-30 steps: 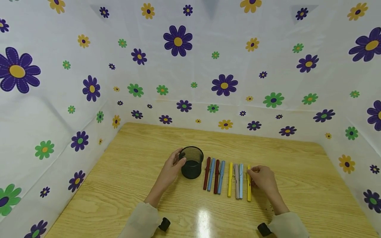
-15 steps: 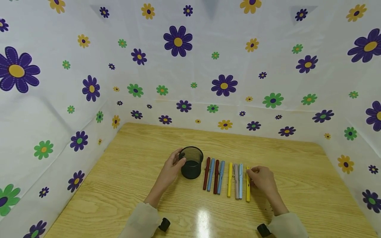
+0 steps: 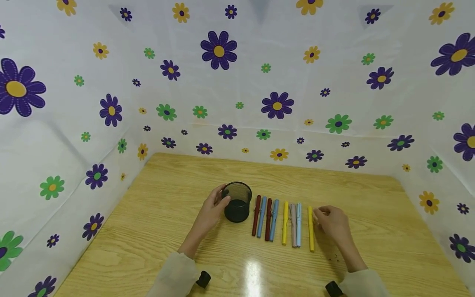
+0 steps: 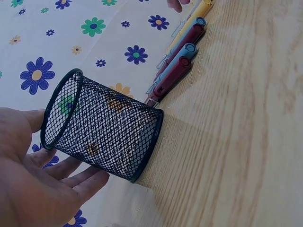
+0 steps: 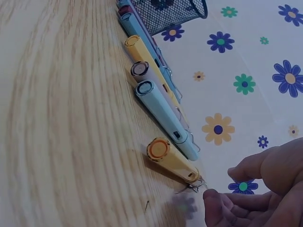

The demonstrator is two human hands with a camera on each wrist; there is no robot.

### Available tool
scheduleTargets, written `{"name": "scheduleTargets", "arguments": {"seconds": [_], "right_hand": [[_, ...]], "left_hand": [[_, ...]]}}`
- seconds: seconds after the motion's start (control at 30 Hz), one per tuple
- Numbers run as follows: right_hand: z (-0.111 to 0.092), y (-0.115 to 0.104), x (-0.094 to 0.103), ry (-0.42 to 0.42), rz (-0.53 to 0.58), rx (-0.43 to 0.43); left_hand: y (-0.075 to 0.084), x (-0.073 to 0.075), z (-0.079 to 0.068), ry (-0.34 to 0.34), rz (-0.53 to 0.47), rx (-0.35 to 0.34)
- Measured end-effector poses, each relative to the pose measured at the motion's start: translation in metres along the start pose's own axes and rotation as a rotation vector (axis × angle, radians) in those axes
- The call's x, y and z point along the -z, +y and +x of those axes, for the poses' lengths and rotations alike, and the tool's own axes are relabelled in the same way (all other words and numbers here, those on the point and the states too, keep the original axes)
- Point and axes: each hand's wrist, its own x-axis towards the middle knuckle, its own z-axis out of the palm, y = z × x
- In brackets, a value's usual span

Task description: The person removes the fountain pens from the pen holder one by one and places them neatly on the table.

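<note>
A black mesh pen cup [image 3: 237,212] stands upright on the table, and my left hand [image 3: 210,210] holds it from its left side. The thumb is at the rim and the fingers lie along the mesh wall in the left wrist view. A yellow pen [image 3: 311,229] lies at the right end of a row of capped pens. My right hand [image 3: 333,222] is just right of its clip end. In the right wrist view, thumb and forefinger are apart, with nothing clearly gripped between them; the fingertips are close to the clip of the yellow pen [image 5: 173,161].
Left of that pen lie a light blue pen [image 3: 299,225], a mauve pen [image 3: 294,227] and another yellow pen [image 3: 285,222]. Dark red pens [image 3: 268,219] and blue pens [image 3: 274,220] lie nearer the cup. Flower-print cloth [image 3: 245,82] walls surround the wooden table [image 3: 185,177].
The right hand has shifted slightly right, away from the last yellow pen, whose clip end now shows uncovered. The pen has turned a little. The left hand stays at the cup.
</note>
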Motion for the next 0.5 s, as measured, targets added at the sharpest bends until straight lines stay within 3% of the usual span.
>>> {"name": "scheduleTargets", "arguments": {"seconds": [0.1,0.23,0.37,0.5], "right_hand": [[-0.001,0.001,0.001,0.001,0.035,0.045],[-0.002,0.0,0.0,0.039,0.064,0.183],[-0.001,-0.003,0.001,0.084,-0.002,0.346],[-0.001,-0.008,0.005,0.042,-0.094,0.398]], "left_hand": [[-0.002,0.002,0.0,0.012,-0.006,-0.012],[-0.003,0.006,-0.001,0.035,0.002,-0.045],[0.0,0.012,-0.003,0.046,0.085,-0.095],[0.007,0.021,-0.004,0.061,0.221,-0.146]]}}
